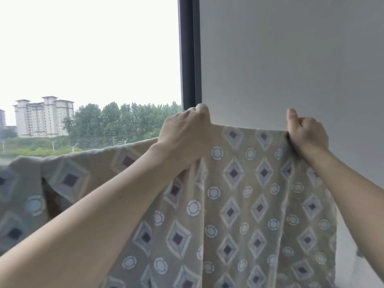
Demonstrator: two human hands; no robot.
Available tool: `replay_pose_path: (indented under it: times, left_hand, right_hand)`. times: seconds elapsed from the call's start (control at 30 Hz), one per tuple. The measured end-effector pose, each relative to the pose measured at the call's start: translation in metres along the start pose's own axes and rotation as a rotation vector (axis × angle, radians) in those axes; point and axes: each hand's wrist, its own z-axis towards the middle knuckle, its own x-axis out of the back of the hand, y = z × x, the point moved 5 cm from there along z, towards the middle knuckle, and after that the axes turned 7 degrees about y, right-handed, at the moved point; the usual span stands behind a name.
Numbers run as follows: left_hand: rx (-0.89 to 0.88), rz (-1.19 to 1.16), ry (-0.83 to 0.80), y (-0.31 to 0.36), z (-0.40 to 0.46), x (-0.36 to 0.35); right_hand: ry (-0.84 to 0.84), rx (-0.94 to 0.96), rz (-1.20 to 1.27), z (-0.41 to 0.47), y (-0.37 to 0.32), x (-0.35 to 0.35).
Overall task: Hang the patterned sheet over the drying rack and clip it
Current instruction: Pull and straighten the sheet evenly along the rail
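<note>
The sheet (245,200) hung in front of you at chest height, its top edge running left to right between your two hands and the cloth falling straight down from that edge toward you. Your left hand (185,138) held the edge near its middle, fingers curled over the top and a fold of fabric bunched in the palm. Your right hand (305,134) gripped the right corner, fingers closed on the cloth and thumb raised. The stretch between the hands was nearly taut and level; left of your left hand the edge sloped down and away in a loose swag. The long axis therefore lay across you, with most of the slack on the left. No rack or clip showed, so whether the edge already rested on a bar could not be told; probably the draping step was under way. The fabric was thin tan cotton printed with grey-blue diamonds and pale rings, softly creased. Beyond it stood a grey wall (291,59), a dark window frame (188,53), and trees (124,119) and towers (43,115) outside.
</note>
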Motion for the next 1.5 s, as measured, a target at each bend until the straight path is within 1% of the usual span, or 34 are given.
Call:
replay_pose_path:
  times: [0.1, 0.17, 0.27, 0.3, 0.37, 0.4, 0.5, 0.6, 0.77, 0.9, 1.0, 1.1, 1.23, 1.33, 1.43, 1.5]
  left_hand:
    - [-0.045, -0.01, -0.088, 0.021, 0.011, -0.013]
    - [-0.119, 0.029, -0.142, 0.028, 0.009, -0.018]
    - [-0.238, 0.099, -0.147, 0.024, -0.007, -0.012]
    - [-0.25, 0.117, -0.115, 0.02, -0.015, -0.007]
    - [-0.193, 0.118, -0.034, 0.01, -0.029, 0.007]
    - [-0.152, 0.11, -0.014, 0.007, -0.035, 0.013]
    - [-0.144, 0.109, 0.026, 0.007, -0.044, 0.019]
    - [-0.134, 0.097, 0.055, -0.001, -0.051, 0.026]
    - [-0.128, 0.122, 0.085, -0.033, -0.074, 0.044]
    - [-0.117, 0.077, 0.078, -0.043, -0.081, 0.048]
    - [-0.081, 0.037, 0.054, -0.043, -0.073, 0.046]
    - [-0.037, 0.009, 0.028, -0.042, -0.067, 0.045]
    - [-0.057, 0.062, 0.074, -0.047, -0.079, 0.055]
    - [-0.042, 0.088, 0.076, -0.065, -0.091, 0.064]
    - [0.036, 0.029, 0.054, -0.076, -0.089, 0.067]
    - [0.064, 0.021, 0.055, -0.072, -0.083, 0.065]
  right_hand:
    - [-0.111, -0.092, -0.229, 0.006, 0.02, -0.009]
    - [-0.148, -0.077, -0.225, 0.004, 0.017, -0.015]
    - [-0.142, 0.052, 0.002, -0.002, -0.006, -0.013]
    - [-0.163, 0.088, 0.104, -0.008, -0.017, -0.008]
    - [-0.236, 0.199, 0.237, -0.025, -0.047, 0.0]
    - [-0.28, 0.28, 0.252, -0.036, -0.066, 0.003]
    - [-0.348, 0.519, 0.238, -0.065, -0.121, 0.004]
    - [-0.361, 0.618, 0.212, -0.082, -0.149, 0.002]
    - [-0.368, 0.674, 0.206, -0.088, -0.152, 0.001]
    - [-0.343, 0.699, 0.176, -0.096, -0.154, -0.001]
    - [-0.295, 0.707, 0.211, -0.113, -0.164, 0.001]
    - [-0.212, 0.692, 0.18, -0.121, -0.165, 0.002]
    - [-0.135, 0.652, 0.12, -0.117, -0.157, -0.001]
    - [-0.145, 0.632, 0.094, -0.114, -0.155, -0.003]
    - [-0.183, 0.666, 0.165, -0.12, -0.168, -0.002]
    - [-0.219, 0.712, 0.223, -0.131, -0.184, -0.003]
